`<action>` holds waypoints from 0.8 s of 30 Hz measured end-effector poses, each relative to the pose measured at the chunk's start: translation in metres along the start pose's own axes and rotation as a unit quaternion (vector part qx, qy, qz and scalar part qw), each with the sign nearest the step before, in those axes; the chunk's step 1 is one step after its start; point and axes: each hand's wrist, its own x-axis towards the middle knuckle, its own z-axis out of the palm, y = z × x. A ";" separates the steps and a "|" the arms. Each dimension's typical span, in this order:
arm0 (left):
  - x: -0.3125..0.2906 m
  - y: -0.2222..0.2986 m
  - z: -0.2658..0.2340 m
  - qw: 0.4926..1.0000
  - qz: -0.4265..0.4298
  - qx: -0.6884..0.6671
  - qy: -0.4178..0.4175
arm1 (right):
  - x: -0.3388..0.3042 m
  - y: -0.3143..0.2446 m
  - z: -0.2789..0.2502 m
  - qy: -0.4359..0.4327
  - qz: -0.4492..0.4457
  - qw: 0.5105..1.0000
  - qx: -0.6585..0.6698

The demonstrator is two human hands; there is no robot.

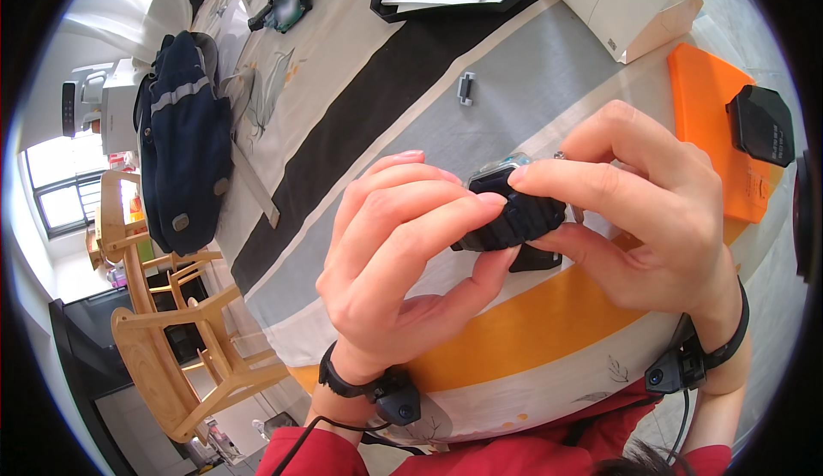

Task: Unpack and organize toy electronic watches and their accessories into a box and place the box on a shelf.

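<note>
Both hands were clamped on a black watch (514,221) over the cloth-covered desk (360,159), just off the view's centre towards three o'clock, the left hand (390,240) pinching it between thumb and fingers from nine o'clock and the right hand (656,206) from three. From the watch, a small grey clip (465,88) lay between eleven and twelve, an orange box (701,125) at two, and a navy bag (184,150) between nine and ten.

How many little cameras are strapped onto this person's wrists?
2. One black wrist camera is on the left hand's wrist; the other black wrist camera is on the right hand's wrist.
</note>
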 end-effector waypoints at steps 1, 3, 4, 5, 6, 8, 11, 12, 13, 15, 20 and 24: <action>0.000 -0.001 -0.001 1.000 0.005 -0.003 0.001 | 0.000 0.000 0.000 0.004 -0.002 1.000 0.004; 0.001 0.001 -0.003 1.000 0.001 0.000 -0.003 | 0.001 0.000 0.000 0.003 -0.004 1.000 0.004; 0.001 0.001 -0.003 1.000 -0.004 0.002 -0.007 | 0.001 0.000 0.000 0.001 -0.005 1.000 0.004; 0.000 0.001 -0.003 1.000 -0.004 0.001 -0.008 | 0.001 0.000 0.000 0.001 -0.005 1.000 0.004; 0.000 0.001 -0.004 1.000 -0.010 -0.003 -0.010 | 0.000 0.000 0.001 0.002 -0.004 1.000 0.005; 0.000 0.001 -0.003 1.000 -0.015 -0.009 -0.013 | 0.000 0.000 0.001 0.003 -0.002 1.000 0.005; 0.001 0.001 -0.002 0.999 -0.025 -0.025 -0.012 | 0.000 0.000 -0.001 0.001 -0.001 1.000 0.003; 0.001 0.002 -0.001 0.999 -0.039 -0.030 -0.013 | 0.000 0.000 -0.001 0.001 -0.002 1.000 0.001; 0.001 0.002 -0.002 0.998 -0.053 -0.034 -0.014 | 0.000 0.000 0.000 0.002 -0.003 1.000 0.000; 0.000 0.001 -0.002 0.998 -0.044 -0.030 -0.016 | 0.000 -0.001 0.000 0.001 -0.001 1.000 -0.002; 0.001 0.001 -0.003 1.000 0.007 0.006 -0.012 | 0.000 -0.001 0.000 -0.002 -0.003 1.000 -0.006; 0.002 0.002 -0.004 1.000 0.004 0.012 -0.013 | -0.002 -0.001 0.001 -0.004 -0.009 1.000 -0.016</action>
